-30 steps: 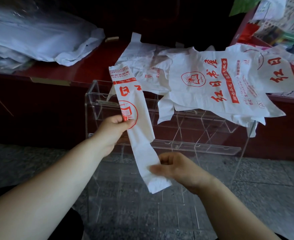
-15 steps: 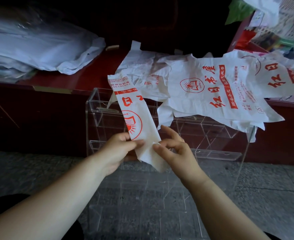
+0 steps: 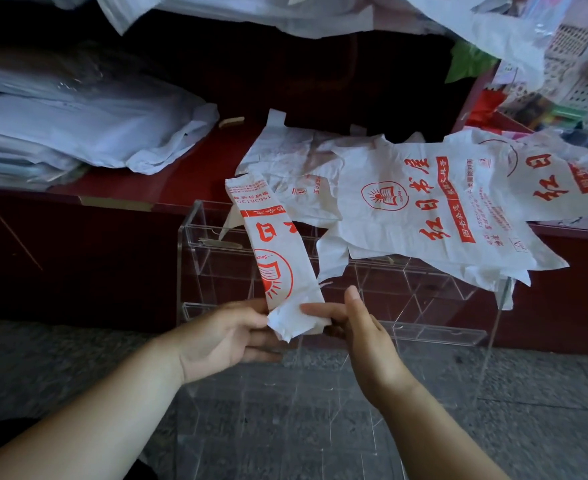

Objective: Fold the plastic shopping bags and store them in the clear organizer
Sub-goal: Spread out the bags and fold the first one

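A white plastic bag with red print, folded into a long narrow strip (image 3: 273,251), stands up in front of the clear acrylic organizer (image 3: 195,258). Its lower end is turned up into a small fold. My left hand (image 3: 230,336) pinches that bottom fold from the left. My right hand (image 3: 351,323) pinches it from the right with thumb and fingers. Several unfolded white bags with red characters (image 3: 434,209) lie spread on the dark red counter (image 3: 167,181) and drape over the organizer's top.
Stacks of white plastic-wrapped goods (image 3: 77,126) fill the counter's left side. Colourful stationery and a perforated white rack (image 3: 576,84) stand at the upper right. More white plastic (image 3: 285,12) hangs overhead. Grey stone floor (image 3: 528,393) shows through the organizer's compartments.
My right hand brought the strip's lower tail up and folded it against the strip; both hands now pinch the fold together at the bottom. The view tilted upward.
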### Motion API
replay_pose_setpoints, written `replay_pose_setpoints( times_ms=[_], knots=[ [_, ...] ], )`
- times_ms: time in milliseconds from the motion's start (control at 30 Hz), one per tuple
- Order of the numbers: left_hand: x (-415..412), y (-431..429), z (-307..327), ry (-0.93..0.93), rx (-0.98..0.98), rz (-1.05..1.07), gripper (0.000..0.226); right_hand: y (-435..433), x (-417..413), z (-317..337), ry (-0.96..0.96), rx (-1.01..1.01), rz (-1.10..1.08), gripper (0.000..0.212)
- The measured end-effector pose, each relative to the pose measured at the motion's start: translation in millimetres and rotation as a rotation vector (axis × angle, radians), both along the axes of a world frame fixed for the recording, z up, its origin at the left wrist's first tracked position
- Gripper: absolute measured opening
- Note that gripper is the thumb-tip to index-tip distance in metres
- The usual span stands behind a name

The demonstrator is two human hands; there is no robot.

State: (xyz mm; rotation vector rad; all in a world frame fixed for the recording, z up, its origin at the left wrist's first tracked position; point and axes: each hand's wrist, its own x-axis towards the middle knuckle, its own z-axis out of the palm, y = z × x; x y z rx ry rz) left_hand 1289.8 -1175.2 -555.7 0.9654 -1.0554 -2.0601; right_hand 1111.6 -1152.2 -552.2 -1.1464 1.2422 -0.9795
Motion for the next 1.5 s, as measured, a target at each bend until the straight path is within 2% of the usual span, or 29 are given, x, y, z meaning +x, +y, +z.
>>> replay_pose_setpoints(
  times_ms=[100,133,200,233,333,467,700,833,967,1033,1167,1267,1300,1400,1500],
  knots=[
    [1.6,6.7,-1.3,-0.122,-0.134,-0.003,0.079,0.5,1.1,-1.2,-0.002,-0.019,0.057,0.046],
    [-0.1,7.5,-3.9,-0.135,-0.169,0.066,0.078,0.1,2.0,-2.3,0.003,-0.024,0.078,0.036],
    [-6.5,6.1,-5.3,-0.113,-0.221,0.241,0.036,-0.1,4.7,-3.6,0.029,-0.046,0.115,0.022],
    [-9.5,4.8,-3.2,-0.139,-0.245,0.320,0.018,0.3,5.8,-4.1,0.059,-0.070,0.128,0.022],
    [-13.4,-1.4,-6.7,-0.231,-0.309,0.443,0.019,1.3,5.8,-5.2,0.113,-0.148,0.133,0.026],
    [-18.2,-0.4,-10.2,-0.298,-0.368,0.425,0.018,-1.2,5.5,-5.9,0.068,-0.156,0.062,0.026],
    [-19.5,-3.0,-9.7,-0.315,-0.388,0.369,0.014,-4.1,10.3,-8.1,-0.007,-0.121,0.071,0.040],
    [-21.0,-3.4,-9.1,-0.350,-0.389,0.308,0.006,-5.6,7.8,-7.0,-0.093,-0.043,0.091,0.030],
    [-27.3,-3.8,-4.9,-0.365,-0.374,0.398,0.014,-5.1,11.8,-7.3,-0.128,-0.043,0.134,0.028],
    [-28.8,-4.9,-3.8,-0.351,-0.355,0.434,0.015,-5.0,14.6,-6.8,-0.123,-0.070,0.132,0.033],
    [-31.1,-5.3,-4.0,-0.302,-0.329,0.371,0.012,-6.2,15.2,-9.3,-0.055,-0.135,0.058,0.040],
    [-29.7,-7.7,-4.1,-0.266,-0.281,0.389,0.010,-5.7,10.8,-8.1,-0.110,-0.137,0.036,0.024],
    [-28.9,-8.9,-4.0,-0.235,-0.249,0.396,0.009,-5.0,8.3,-6.9,-0.142,-0.138,0.054,0.018],
    [-25.9,-11.2,-2.3,-0.200,-0.207,0.415,0.012,-4.1,0.2,-5.5,-0.154,-0.094,0.176,0.028],
    [-25.5,-9.9,-1.4,-0.244,-0.254,0.429,0.014,-2.3,-1.0,-7.3,-0.107,-0.040,0.236,0.030]
  ],
)
